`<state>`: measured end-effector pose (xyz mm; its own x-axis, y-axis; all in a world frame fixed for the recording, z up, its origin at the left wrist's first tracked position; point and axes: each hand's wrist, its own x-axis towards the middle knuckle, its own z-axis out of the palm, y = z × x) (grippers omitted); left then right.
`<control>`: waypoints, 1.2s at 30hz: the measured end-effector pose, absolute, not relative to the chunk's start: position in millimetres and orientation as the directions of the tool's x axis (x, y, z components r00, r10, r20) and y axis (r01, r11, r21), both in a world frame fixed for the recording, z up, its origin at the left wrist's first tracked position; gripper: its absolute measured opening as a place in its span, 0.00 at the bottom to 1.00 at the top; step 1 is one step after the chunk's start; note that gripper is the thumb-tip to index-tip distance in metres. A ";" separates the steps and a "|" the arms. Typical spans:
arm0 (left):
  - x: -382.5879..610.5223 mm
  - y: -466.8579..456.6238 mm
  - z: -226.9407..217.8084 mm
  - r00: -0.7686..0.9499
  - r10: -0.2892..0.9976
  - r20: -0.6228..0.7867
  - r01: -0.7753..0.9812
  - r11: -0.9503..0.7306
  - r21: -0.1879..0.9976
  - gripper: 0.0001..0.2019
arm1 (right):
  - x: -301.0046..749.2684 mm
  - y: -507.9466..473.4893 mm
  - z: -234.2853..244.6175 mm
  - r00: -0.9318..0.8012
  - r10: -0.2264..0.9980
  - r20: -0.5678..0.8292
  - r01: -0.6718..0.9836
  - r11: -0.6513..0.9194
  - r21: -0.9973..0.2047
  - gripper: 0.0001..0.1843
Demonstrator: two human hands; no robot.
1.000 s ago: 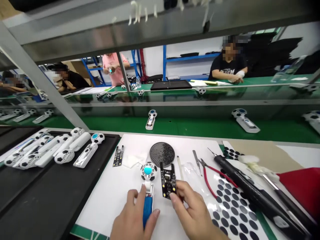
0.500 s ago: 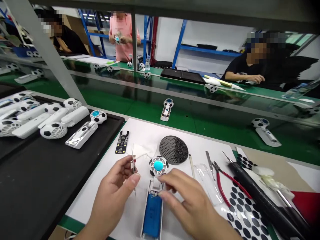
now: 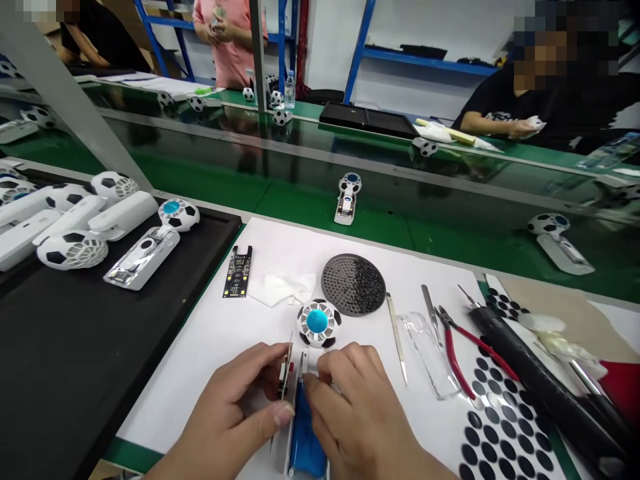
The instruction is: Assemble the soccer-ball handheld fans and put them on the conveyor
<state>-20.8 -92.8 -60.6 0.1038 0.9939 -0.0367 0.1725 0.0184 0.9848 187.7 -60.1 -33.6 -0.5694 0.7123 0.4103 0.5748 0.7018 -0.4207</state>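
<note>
A small handheld fan with a football-patterned head (image 3: 318, 324) lies on the white sheet, its handle exposed and a blue battery (image 3: 306, 440) in it. My left hand (image 3: 240, 400) pinches a thin circuit board (image 3: 284, 383) edge-on, just left of the handle; a small red part shows on the board. My right hand (image 3: 357, 407) is over the handle, with thumb and fingertips drawn together at the battery's upper end. Whatever lies between those fingertips is hidden.
A black board (image 3: 237, 272), a white cloth (image 3: 283, 290) and a round dish of screws (image 3: 353, 285) lie beyond. Tweezers (image 3: 399, 340), red-handled cutters (image 3: 457, 353) and a black-handled tool (image 3: 540, 380) are right. Fans fill a black tray (image 3: 150, 333) left. Co-workers sit or stand across the bench.
My left hand has brought the board right and down, close beside the fan's handle. My right hand's fingers have come together over the battery's upper end. The view has tilted downward.
</note>
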 end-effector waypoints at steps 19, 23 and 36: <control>-26.0 -96.1 -52.9 0.214 0.977 0.020 0.222 -0.069 0.973 0.28 | 173.3 -61.0 -26.6 -0.299 0.912 0.280 0.335 0.375 -0.864 0.08; -21.4 -91.1 -43.7 0.281 0.944 0.172 0.350 -0.268 0.897 0.27 | 173.0 -61.4 -28.4 -0.300 0.915 0.269 0.338 0.366 -0.867 0.09; -24.3 -103.5 -48.6 0.347 0.907 0.239 0.489 -0.393 0.779 0.26 | 178.5 -63.6 -30.8 -0.379 0.883 0.277 0.270 0.392 -0.880 0.09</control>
<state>-24.3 -103.5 -48.6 0.3466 0.9069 0.2394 0.4895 -0.3926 0.7786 178.5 -63.6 -30.8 -0.3790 0.8829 0.2771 0.2699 0.3919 -0.8795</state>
